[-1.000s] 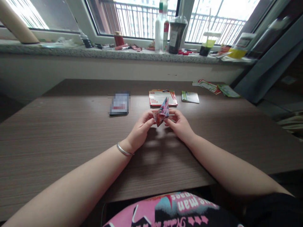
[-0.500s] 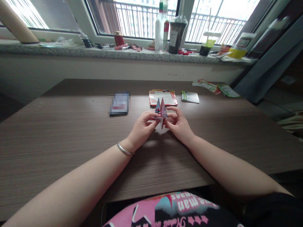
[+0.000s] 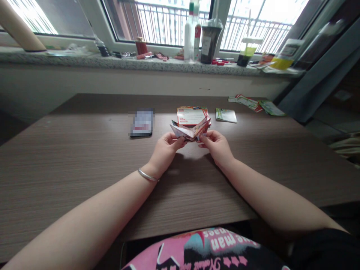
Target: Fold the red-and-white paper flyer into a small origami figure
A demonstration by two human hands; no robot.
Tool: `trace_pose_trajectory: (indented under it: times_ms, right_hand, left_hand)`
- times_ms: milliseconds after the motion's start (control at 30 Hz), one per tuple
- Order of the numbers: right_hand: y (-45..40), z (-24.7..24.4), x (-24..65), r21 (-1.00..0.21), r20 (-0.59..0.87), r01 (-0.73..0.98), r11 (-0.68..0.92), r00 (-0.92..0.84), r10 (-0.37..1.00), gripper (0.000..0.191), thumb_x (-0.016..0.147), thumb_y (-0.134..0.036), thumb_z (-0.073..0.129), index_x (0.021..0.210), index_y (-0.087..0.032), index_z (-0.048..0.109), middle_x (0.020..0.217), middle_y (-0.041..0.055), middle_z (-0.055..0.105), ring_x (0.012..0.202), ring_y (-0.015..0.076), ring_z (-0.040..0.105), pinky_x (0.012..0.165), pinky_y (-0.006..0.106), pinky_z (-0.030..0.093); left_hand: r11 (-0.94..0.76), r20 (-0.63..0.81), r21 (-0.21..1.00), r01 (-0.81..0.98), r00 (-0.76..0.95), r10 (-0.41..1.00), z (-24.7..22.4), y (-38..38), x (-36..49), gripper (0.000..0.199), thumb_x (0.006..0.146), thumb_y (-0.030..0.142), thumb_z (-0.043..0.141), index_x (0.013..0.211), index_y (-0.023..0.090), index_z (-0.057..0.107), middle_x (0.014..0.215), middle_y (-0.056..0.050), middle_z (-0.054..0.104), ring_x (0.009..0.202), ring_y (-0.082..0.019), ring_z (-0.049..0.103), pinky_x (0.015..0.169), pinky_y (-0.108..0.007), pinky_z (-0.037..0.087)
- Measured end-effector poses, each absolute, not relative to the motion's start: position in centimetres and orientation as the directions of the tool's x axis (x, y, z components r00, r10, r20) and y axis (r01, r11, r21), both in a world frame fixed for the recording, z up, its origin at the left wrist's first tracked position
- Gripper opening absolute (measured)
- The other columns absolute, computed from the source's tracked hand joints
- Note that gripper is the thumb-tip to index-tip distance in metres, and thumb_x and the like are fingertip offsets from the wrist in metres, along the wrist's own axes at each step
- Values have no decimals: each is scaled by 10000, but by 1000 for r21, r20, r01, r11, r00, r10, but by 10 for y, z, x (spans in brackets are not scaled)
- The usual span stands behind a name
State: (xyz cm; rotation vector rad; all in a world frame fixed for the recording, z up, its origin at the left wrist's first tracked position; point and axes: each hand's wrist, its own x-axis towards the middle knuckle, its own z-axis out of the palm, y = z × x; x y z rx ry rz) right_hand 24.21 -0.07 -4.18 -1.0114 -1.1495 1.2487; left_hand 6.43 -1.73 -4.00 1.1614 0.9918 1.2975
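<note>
Between my two hands is a folded piece of patterned paper [image 3: 191,132], its pointed flaps spread out in a wide V just above the table. My left hand [image 3: 168,150] pinches its left lower part between thumb and fingers. On the other side, my right hand [image 3: 217,147] pinches the right lower part, the thumb in front. A silver bangle [image 3: 147,175] circles my left wrist. Right behind the folded paper lies a stack of red and white printed sheets [image 3: 192,114], partly covered by the paper's tips.
A phone [image 3: 142,123] lies left of the hands on the brown table [image 3: 92,165]. Green and white cards [image 3: 226,115] lie to the right, with more printed papers [image 3: 253,103] at the back right. Bottles, a drink cup [image 3: 209,43] and small items line the stone windowsill [image 3: 168,66].
The folded paper has turned from upright, narrow points to flaps spread wide to left and right. Both hands have moved slightly apart, still pinching it.
</note>
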Motion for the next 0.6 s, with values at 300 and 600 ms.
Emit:
trace_pose_trajectory:
  times_ms: [300, 600]
  right_hand:
    - [1, -44, 243, -948, -37, -316, -32, 9, 999, 439, 526, -458, 877, 710, -197, 576, 754, 8, 693, 733, 162, 676, 669, 306, 580]
    - [1, -46, 240, -971, 70, -233, 57, -45, 997, 454, 560, -503, 848, 735, -205, 553, 705, -17, 680, 658, 131, 661, 634, 278, 560]
  left_hand:
    - [2, 7, 956, -292, 30, 1000, -34, -18, 66, 381, 662, 403, 821, 784, 134, 579, 829, -33, 700, 825, -143, 675, 839, -303, 539]
    - [-13, 27, 941, -337, 39, 999, -41, -14, 65, 528, 628, 331, 849, 956, 182, 462, 885, -31, 720, 774, -136, 701, 808, -301, 561]
